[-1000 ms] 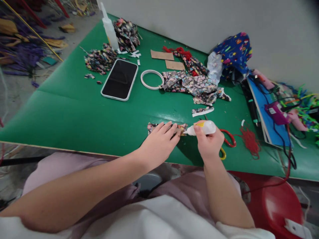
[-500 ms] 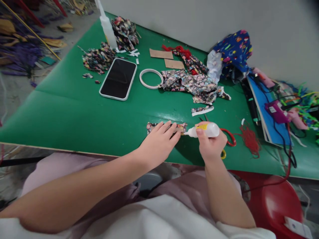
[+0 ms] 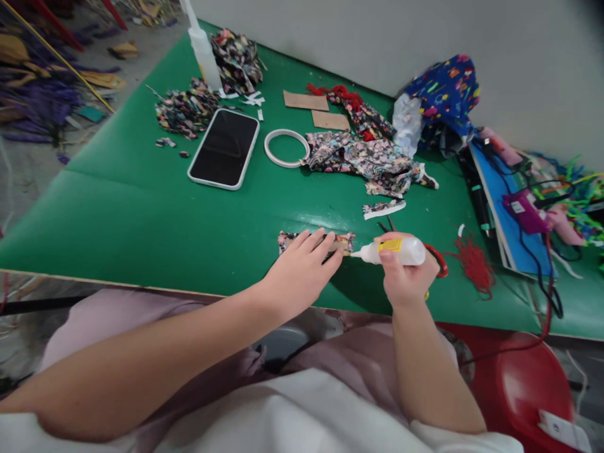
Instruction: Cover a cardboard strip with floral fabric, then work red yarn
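A small strip of flowered fabric (image 3: 348,240) lies near the table's front edge, with a brown piece on top of it. My left hand (image 3: 302,270) rests flat over it, fingers spread, hiding most of its middle. In my right hand (image 3: 409,277) is a white glue bottle (image 3: 403,250) with a yellow label, tilted on its side. Its thin nozzle points left and ends at or just beside the fabric's right end. Behind the right hand, red-handled scissors (image 3: 441,261) are partly hidden.
On the green table (image 3: 141,220) lie a phone (image 3: 225,148), a white ring (image 3: 268,148), flowered cloth (image 3: 363,160) and brown card pieces (image 3: 306,100). Another glue bottle (image 3: 206,60) stands at the back left. Red thread (image 3: 474,267) and a blue book (image 3: 504,220) are at right.
My right hand has shifted slightly right with the glue bottle, its nozzle drawing a little away from the fabric. The left hand has stayed in place.
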`<state>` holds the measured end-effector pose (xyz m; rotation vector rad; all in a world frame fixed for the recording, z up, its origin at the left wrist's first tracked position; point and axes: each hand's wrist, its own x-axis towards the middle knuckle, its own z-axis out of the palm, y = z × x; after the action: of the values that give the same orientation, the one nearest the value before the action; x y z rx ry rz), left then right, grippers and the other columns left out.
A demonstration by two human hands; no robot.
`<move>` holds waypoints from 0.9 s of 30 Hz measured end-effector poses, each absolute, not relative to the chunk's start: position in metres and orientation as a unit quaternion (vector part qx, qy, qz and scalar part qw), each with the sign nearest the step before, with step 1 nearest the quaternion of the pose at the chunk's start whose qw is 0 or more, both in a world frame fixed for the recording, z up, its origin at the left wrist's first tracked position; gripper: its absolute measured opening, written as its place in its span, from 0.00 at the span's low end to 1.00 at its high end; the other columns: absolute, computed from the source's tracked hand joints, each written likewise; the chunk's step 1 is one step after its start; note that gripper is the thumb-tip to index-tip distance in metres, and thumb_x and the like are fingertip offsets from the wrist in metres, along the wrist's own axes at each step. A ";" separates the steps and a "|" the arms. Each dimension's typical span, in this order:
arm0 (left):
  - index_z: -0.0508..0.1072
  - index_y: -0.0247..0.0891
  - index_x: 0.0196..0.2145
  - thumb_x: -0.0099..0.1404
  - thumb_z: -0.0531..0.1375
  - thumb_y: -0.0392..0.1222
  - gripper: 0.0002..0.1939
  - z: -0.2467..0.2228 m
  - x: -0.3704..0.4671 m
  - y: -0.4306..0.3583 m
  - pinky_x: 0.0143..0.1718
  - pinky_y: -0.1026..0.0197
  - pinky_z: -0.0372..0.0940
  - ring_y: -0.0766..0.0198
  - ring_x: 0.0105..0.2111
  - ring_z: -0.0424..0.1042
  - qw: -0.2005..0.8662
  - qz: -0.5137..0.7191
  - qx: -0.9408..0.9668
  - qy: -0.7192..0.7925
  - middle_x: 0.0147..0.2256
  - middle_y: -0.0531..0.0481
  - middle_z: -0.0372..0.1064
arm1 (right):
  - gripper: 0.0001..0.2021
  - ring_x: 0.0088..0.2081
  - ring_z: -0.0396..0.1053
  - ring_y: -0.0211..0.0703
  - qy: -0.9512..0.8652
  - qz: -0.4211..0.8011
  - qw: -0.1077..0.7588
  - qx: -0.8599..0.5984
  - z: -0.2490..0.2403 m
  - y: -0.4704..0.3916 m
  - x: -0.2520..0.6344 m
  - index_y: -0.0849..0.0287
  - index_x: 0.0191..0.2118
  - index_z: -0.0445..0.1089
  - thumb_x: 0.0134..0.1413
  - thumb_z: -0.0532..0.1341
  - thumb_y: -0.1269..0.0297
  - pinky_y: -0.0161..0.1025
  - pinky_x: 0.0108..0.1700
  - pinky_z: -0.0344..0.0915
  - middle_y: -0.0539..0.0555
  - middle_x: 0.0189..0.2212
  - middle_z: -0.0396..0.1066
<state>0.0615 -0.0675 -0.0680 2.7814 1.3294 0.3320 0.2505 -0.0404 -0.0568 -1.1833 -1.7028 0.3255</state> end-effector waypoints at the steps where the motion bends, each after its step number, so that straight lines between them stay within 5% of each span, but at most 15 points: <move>1: 0.61 0.34 0.56 0.65 0.48 0.34 0.21 -0.068 0.062 -0.067 0.56 0.48 0.55 0.49 0.57 0.58 0.020 0.107 0.897 0.429 0.56 0.38 0.59 | 0.11 0.26 0.70 0.41 -0.692 0.137 0.518 -0.484 -0.057 -0.041 0.251 0.58 0.29 0.71 0.47 0.62 0.55 0.39 0.28 0.68 0.52 0.25 0.73; 6: 0.62 0.34 0.55 0.65 0.47 0.33 0.21 -0.068 0.062 -0.067 0.55 0.48 0.55 0.49 0.56 0.59 0.017 0.106 0.896 0.431 0.56 0.38 0.60 | 0.14 0.24 0.69 0.41 -0.649 0.115 0.598 -0.456 -0.057 -0.041 0.251 0.58 0.29 0.72 0.49 0.60 0.52 0.40 0.25 0.66 0.53 0.24 0.72; 13: 0.61 0.33 0.56 0.65 0.48 0.34 0.22 -0.070 0.061 -0.067 0.55 0.47 0.55 0.48 0.57 0.58 0.019 0.113 0.896 0.429 0.56 0.38 0.59 | 0.09 0.27 0.71 0.42 -0.713 0.136 0.489 -0.484 -0.066 -0.041 0.254 0.58 0.30 0.71 0.47 0.63 0.57 0.40 0.31 0.69 0.52 0.26 0.74; 27: 0.61 0.33 0.56 0.65 0.48 0.34 0.22 -0.069 0.062 -0.067 0.55 0.48 0.55 0.50 0.56 0.59 0.005 0.114 0.896 0.429 0.56 0.38 0.61 | 0.09 0.28 0.72 0.42 -0.745 0.108 0.454 -0.478 -0.065 -0.038 0.250 0.58 0.29 0.70 0.48 0.62 0.57 0.39 0.31 0.70 0.52 0.26 0.74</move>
<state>0.0618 -0.0674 -0.0692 2.8061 1.3433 0.3568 0.2500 -0.0385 -0.0650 -1.1793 -1.8380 0.2658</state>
